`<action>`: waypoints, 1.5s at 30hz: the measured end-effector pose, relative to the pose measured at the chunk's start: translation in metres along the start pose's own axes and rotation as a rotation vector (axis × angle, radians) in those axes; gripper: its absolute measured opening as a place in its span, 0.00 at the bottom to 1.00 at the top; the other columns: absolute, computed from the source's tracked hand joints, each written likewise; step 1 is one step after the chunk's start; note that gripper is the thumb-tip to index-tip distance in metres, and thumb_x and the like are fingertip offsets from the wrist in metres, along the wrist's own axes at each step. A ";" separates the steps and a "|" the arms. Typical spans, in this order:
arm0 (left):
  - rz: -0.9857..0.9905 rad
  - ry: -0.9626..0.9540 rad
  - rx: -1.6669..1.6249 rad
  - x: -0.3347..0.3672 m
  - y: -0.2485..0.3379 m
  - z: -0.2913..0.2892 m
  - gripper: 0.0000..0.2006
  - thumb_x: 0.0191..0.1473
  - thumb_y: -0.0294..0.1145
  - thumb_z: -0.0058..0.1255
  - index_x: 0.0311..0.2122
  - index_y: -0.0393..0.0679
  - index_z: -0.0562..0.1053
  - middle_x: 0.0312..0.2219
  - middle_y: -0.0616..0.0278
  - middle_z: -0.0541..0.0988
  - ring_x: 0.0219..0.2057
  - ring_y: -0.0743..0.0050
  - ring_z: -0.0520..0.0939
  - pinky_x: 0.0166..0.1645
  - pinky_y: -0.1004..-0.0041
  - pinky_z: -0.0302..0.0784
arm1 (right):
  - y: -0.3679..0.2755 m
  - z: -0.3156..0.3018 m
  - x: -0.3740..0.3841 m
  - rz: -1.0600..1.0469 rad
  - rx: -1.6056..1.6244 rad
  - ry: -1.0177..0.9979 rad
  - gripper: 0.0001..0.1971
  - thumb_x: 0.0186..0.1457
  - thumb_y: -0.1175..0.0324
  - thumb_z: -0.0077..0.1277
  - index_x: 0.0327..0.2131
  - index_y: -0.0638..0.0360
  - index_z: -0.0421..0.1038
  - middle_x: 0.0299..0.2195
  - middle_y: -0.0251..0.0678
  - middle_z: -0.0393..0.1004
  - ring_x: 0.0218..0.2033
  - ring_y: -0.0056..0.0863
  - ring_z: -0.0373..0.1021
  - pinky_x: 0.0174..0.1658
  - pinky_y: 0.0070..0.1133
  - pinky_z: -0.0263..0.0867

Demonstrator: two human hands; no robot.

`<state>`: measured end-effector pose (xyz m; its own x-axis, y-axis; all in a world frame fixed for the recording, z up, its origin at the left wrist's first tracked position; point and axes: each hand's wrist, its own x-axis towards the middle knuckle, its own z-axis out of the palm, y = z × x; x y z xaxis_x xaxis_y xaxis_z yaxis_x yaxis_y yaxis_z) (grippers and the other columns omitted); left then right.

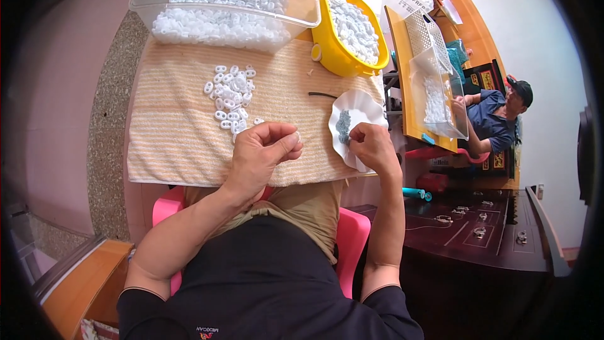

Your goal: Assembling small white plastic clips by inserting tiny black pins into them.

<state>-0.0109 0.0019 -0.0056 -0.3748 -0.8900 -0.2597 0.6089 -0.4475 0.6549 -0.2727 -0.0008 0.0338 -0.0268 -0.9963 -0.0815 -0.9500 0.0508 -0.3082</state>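
My left hand point(267, 148) is closed in a pinch above the near part of the towel; whatever sits between thumb and forefinger is too small to make out. My right hand point(374, 145) reaches over a white fluted dish point(357, 102), fingertips drawn together beside a heap of tiny grey pieces point(343, 126). Its fingers hide what they may hold. Just beyond my left hand lies a loose pile of small white oval plastic parts with two holes point(229, 96). A thin black stick point(323, 94) rests against the dish's far-left side.
A striped towel point(167, 110) covers the table. At the far side stand a clear bin point(308, 23) and a yellow tub point(323, 47), both full of white parts. To the right, a co-worker point(503, 113) sits at another table with a clear box point(459, 123).
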 end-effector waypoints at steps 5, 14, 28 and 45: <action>-0.002 -0.007 0.014 0.000 0.000 0.000 0.07 0.53 0.24 0.54 0.37 0.36 0.73 0.29 0.60 0.79 0.30 0.77 0.81 0.38 0.77 0.80 | 0.007 0.004 -0.006 0.010 0.057 0.059 0.09 0.40 0.73 0.53 0.28 0.67 0.76 0.22 0.42 0.76 0.24 0.30 0.75 0.32 0.23 0.69; -0.046 -0.012 -0.044 0.001 -0.003 -0.003 0.06 0.53 0.24 0.54 0.37 0.37 0.73 0.29 0.60 0.78 0.30 0.77 0.80 0.38 0.77 0.80 | 0.006 0.005 -0.014 -0.038 0.462 0.127 0.05 0.51 0.79 0.51 0.33 0.70 0.73 0.26 0.34 0.75 0.26 0.18 0.72 0.31 0.16 0.69; -0.103 0.009 -0.050 0.002 -0.001 -0.004 0.07 0.54 0.24 0.54 0.38 0.37 0.73 0.30 0.60 0.79 0.30 0.77 0.80 0.38 0.78 0.79 | -0.060 0.048 -0.011 -0.078 1.190 -0.112 0.07 0.54 0.75 0.54 0.36 0.69 0.71 0.31 0.36 0.72 0.29 0.25 0.73 0.36 0.22 0.74; -0.146 0.038 -0.027 0.003 0.000 -0.002 0.08 0.53 0.24 0.54 0.39 0.35 0.73 0.30 0.59 0.79 0.30 0.78 0.80 0.38 0.79 0.78 | -0.061 0.059 -0.004 -0.050 1.263 -0.171 0.05 0.55 0.78 0.51 0.36 0.69 0.71 0.35 0.36 0.72 0.32 0.22 0.72 0.37 0.20 0.72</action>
<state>-0.0107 -0.0009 -0.0078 -0.4343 -0.8178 -0.3776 0.5686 -0.5740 0.5892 -0.1962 0.0041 -0.0027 0.1296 -0.9823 -0.1350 0.0085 0.1373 -0.9905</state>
